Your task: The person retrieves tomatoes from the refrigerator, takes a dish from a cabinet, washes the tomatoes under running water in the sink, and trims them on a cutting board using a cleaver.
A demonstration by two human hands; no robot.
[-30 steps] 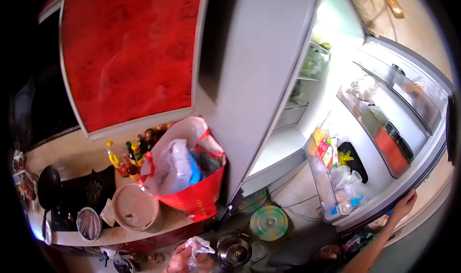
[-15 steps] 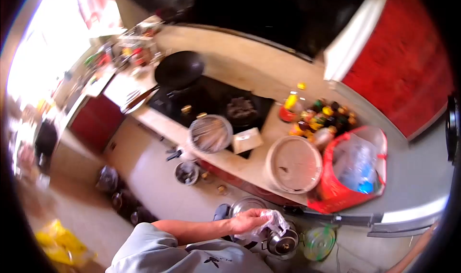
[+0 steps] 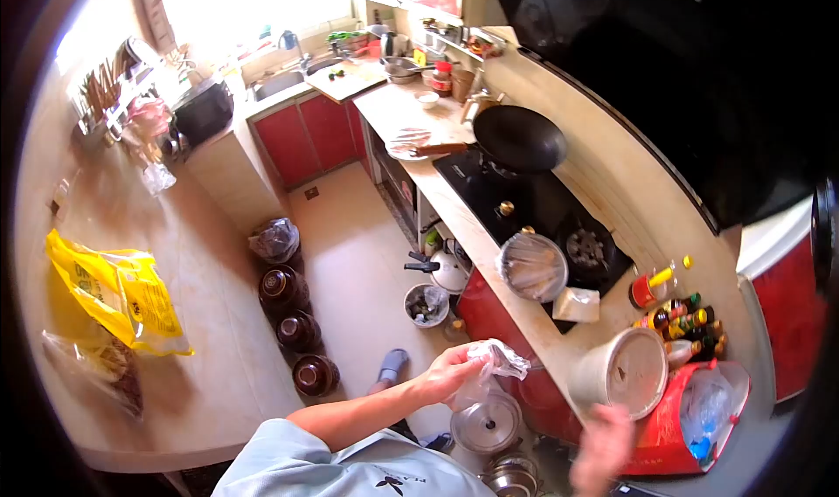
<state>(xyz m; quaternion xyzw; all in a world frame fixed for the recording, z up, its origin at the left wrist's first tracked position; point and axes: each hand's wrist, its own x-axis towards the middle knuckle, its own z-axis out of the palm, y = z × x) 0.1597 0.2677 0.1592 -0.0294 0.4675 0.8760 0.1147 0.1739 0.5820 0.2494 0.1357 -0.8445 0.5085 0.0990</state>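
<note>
My left hand point(image 3: 447, 376) is closed around a crumpled clear plastic bag point(image 3: 498, 358), held out above the floor and the steel pot lids. Motion blurs my right hand point(image 3: 603, 452), so its fingers cannot be made out. It is beside the red shopping bag point(image 3: 671, 436) and just below the large lidded tub point(image 3: 620, 373). Clear and blue plastic shows inside the red bag.
A black wok point(image 3: 519, 139) and a film-covered bowl point(image 3: 532, 267) are by the stove point(image 3: 472, 181). Bottles point(image 3: 690, 322) stand behind the tub. A yellow bag point(image 3: 122, 294) lies on the left counter. Brown jars point(image 3: 283, 287) line the floor near a bin point(image 3: 426, 305).
The view has swung left from the open fridge to the stove, sink and left counter. My right hand has left the fridge door and come near the red bag; my left hand still holds the plastic.
</note>
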